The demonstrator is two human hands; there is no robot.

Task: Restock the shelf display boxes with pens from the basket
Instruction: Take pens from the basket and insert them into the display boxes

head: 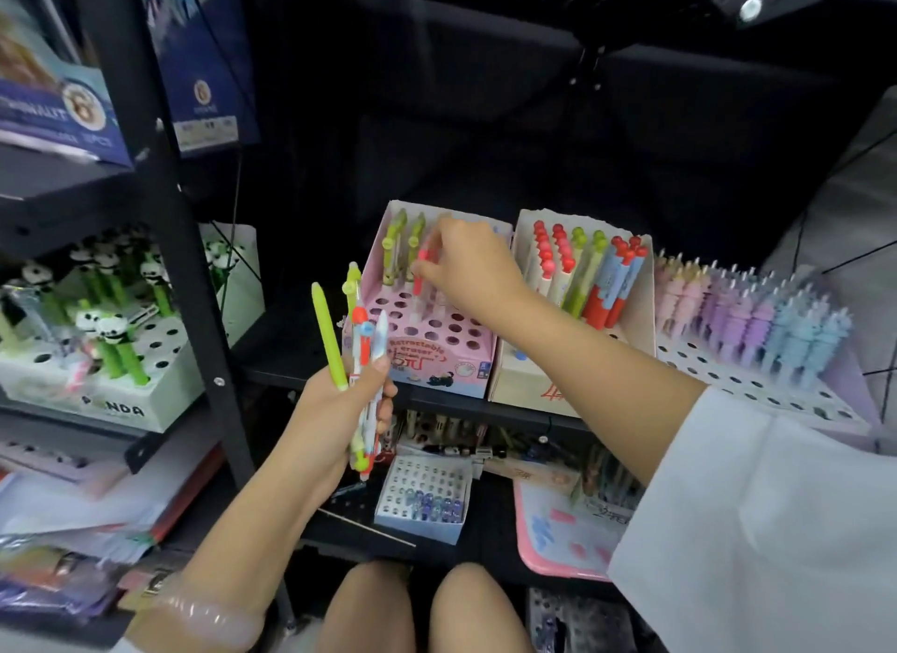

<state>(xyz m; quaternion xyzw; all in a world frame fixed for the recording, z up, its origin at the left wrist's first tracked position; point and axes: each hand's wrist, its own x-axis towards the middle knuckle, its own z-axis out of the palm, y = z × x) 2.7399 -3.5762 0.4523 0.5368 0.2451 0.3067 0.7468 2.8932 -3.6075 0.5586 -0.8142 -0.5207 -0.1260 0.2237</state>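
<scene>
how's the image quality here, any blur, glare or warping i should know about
Head view: wide-angle bend curves the black shelf post and the edges; the left side with the panda pens is smeared; the shelf back is dark; a lamp glare spot sits top right; the pink box is fairly sharp.

Stationery shop: black metal shelving point(160, 244), perforated display boxes point(427, 341) packed with novelty pens point(757, 312), panda pens point(107, 332) left, paper stock stacked below.

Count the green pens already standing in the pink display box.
2: both green pens stand side by side in the pink display box's back-left holes. The right hand may hide more.
</scene>
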